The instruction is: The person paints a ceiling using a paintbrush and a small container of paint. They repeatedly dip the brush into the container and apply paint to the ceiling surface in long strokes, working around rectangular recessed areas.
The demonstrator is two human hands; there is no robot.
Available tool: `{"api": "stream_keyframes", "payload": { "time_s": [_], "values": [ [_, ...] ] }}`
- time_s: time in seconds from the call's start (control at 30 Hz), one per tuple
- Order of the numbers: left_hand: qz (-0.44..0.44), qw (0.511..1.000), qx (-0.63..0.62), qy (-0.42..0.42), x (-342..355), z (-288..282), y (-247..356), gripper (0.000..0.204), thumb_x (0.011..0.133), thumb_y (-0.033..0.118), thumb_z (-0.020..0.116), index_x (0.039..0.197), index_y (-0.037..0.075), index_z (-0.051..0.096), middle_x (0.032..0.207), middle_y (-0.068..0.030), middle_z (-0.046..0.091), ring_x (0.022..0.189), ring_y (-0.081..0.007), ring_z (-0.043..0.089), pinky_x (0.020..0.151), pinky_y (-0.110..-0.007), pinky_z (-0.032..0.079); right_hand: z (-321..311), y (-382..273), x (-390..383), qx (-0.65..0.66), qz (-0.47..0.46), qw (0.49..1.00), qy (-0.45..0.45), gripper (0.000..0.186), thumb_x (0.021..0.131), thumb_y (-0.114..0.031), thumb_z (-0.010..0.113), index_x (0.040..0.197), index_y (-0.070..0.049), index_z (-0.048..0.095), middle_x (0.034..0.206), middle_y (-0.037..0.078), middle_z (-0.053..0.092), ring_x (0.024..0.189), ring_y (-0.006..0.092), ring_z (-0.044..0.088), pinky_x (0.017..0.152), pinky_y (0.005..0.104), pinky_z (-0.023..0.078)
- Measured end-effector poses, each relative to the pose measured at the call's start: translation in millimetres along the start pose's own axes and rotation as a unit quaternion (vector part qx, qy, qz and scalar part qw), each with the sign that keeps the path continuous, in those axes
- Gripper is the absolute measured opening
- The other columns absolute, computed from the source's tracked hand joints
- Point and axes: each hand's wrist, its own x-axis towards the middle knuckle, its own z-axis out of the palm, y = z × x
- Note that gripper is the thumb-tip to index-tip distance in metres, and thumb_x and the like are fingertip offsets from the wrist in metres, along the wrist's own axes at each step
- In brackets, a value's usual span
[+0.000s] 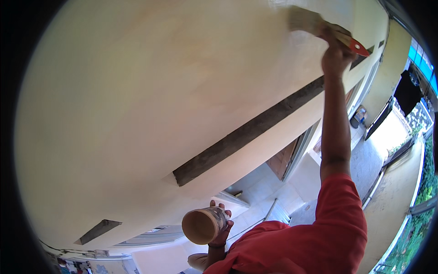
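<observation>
My right hand [338,55] is raised high at the upper right, its fingers closed round a wide paintbrush [357,47] with a red-ended handle. The blurred bristles touch or nearly touch a cream painted surface [150,86], with a wet-looking shine beside them. Low in the middle, my left hand [221,236] grips a round plastic tub [200,227] from its far side. The tub's open mouth is tilted into view and its inside looks beige; how much paint it holds I cannot tell.
A long dark grey strip [246,130] crosses the cream surface, with a shorter grey patch [98,231] at lower left. Below are a brown door [284,160] and a tiled floor [260,182]. To the right stand a low wall [397,201], hanging dark cloth [407,92] and greenery [417,228].
</observation>
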Motion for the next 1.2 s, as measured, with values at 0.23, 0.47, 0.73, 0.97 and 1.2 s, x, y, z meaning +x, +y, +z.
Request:
{"api": "stream_keyframes", "payload": {
  "time_s": [0.23,0.47,0.73,0.97,1.2],
  "values": [
    [0.019,1.000,-0.011,0.022,-16,-8,0,0.080,0.101,0.054,0.070,0.168,0.021,0.043,0.160,-0.0138,0.049,0.145,-0.0402,0.047,0.108,-0.058,0.050,23,-7,-28,-0.247,-0.111,0.963,-0.015,0.021,0.084,0.002,0.090,0.103,-0.006,0.082,0.104,0.007,0.083,0.096,0.0183,0.079,0.089,0.0332,0.062],
    [0.023,0.999,-0.023,0.028,-10,0,0,0.082,0.100,0.050,0.074,0.170,0.022,0.041,0.162,-0.0121,0.047,0.146,-0.0385,0.046,0.109,-0.056,0.049,110,-173,-148,-0.042,-0.236,0.948,-0.208,0.023,0.079,-0.002,0.093,0.096,-0.010,0.080,0.106,0.016,0.078,0.079,0.0214,0.076,0.057,0.0295,0.061],
    [0.004,1.000,-0.010,-0.007,-7,-2,0,0.082,0.100,0.050,0.073,0.170,0.022,0.040,0.160,-0.0123,0.048,0.147,-0.0385,0.046,0.109,-0.058,0.050,103,-134,-65,0.192,0.034,0.959,-0.208,0.016,0.086,0.009,0.083,0.099,0.001,0.078,0.107,0.013,0.080,0.093,0.0211,0.079,0.077,0.0307,0.065],
    [0.009,1.000,-0.019,-0.020,-19,-15,5,0.081,0.101,0.053,0.072,0.169,0.022,0.041,0.159,-0.0133,0.048,0.146,-0.0392,0.047,0.108,-0.060,0.051,111,-135,-14,-0.089,-0.356,0.906,-0.211,0.023,0.081,0.003,0.092,0.101,-0.005,0.084,0.111,0.015,0.081,0.100,0.0269,0.080,0.083,0.0325,0.067],
    [0.017,0.999,-0.016,-0.038,-15,-15,3,0.081,0.101,0.054,0.071,0.169,0.021,0.041,0.159,-0.0133,0.048,0.146,-0.0391,0.047,0.108,-0.059,0.051,95,-133,-150,-0.123,-0.389,0.863,-0.297,0.025,0.070,-0.008,0.092,0.088,-0.020,0.080,0.109,0.004,0.075,0.104,0.0235,0.073,0.083,0.0328,0.067]
  ]
}}
